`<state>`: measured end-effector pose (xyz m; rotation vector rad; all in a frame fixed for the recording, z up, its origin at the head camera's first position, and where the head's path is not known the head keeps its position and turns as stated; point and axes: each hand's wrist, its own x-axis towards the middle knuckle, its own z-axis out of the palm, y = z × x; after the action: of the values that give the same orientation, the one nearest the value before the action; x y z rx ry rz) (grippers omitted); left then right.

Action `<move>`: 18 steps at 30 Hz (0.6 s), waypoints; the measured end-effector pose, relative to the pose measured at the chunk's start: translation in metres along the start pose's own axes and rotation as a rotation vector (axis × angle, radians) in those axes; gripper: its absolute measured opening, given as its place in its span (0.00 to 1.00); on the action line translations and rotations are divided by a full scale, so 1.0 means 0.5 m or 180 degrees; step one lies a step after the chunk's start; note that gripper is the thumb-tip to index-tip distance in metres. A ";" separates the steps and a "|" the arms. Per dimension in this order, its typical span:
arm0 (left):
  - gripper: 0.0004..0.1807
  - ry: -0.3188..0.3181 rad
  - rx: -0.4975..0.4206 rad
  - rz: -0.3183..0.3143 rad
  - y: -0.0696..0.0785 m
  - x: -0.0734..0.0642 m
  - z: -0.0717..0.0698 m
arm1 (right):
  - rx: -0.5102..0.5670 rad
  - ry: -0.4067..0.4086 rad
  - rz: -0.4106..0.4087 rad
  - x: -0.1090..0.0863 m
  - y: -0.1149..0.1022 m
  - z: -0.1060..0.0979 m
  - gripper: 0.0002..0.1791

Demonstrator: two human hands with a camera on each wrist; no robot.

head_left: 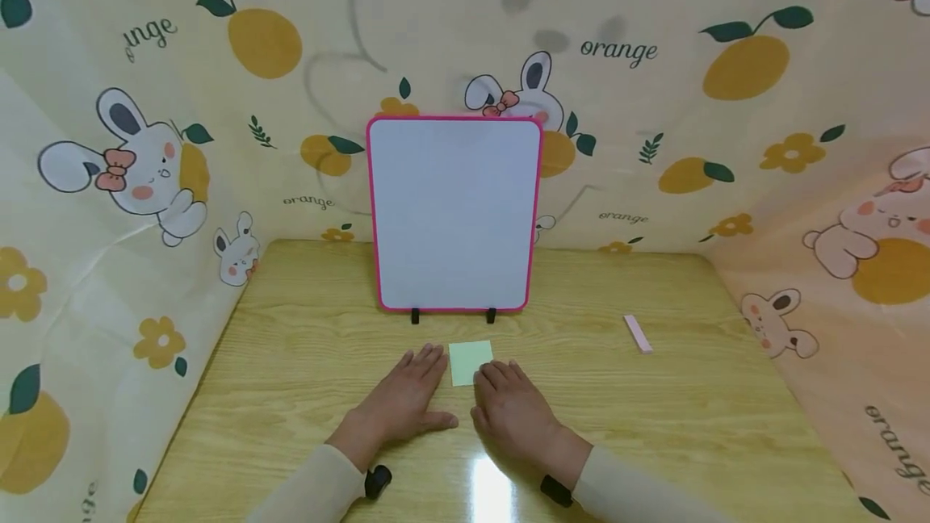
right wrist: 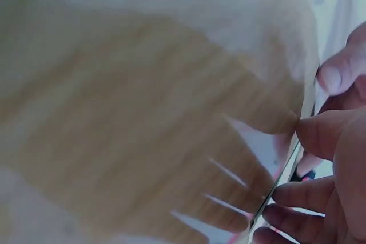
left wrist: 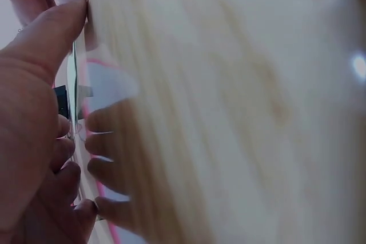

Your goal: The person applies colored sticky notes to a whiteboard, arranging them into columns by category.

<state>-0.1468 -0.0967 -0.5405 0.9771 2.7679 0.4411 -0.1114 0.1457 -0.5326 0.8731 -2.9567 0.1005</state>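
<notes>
A pale green square of paper, like a sticky note [head_left: 467,362], lies flat on the table between the two hands in the head view. My left hand [head_left: 408,395] rests on the tabletop with straight fingers, its fingertips close to the paper's left edge and the thumb stretched out below it. On the other side, my right hand [head_left: 514,410] has its fingertips on or against the paper's lower right part, the fingers slightly bent. Fingertips of the right hand [right wrist: 329,170] touch down along the paper's thin edge in the right wrist view. The left wrist view shows the left thumb [left wrist: 51,35] low over the tabletop.
Behind the paper a white board [head_left: 456,212] with a pink frame stands upright on small black feet. A thin pink strip [head_left: 638,334] lies on the wooden table [head_left: 726,410] to the right. Patterned cloth [head_left: 450,14] with rabbits and oranges encloses the back and sides.
</notes>
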 end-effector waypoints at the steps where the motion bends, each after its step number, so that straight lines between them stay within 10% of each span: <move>1: 0.56 -0.0010 0.0007 0.0018 0.000 0.000 0.000 | -0.0004 0.0004 -0.0030 0.001 -0.005 0.001 0.28; 18: 0.60 -0.0322 0.0231 0.0167 -0.006 0.019 -0.015 | -0.0059 0.0320 -0.0392 0.001 0.000 0.001 0.24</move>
<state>-0.1579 -0.0944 -0.5351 1.0597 2.6901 0.2917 -0.1117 0.1456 -0.5332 1.0135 -2.7992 0.1079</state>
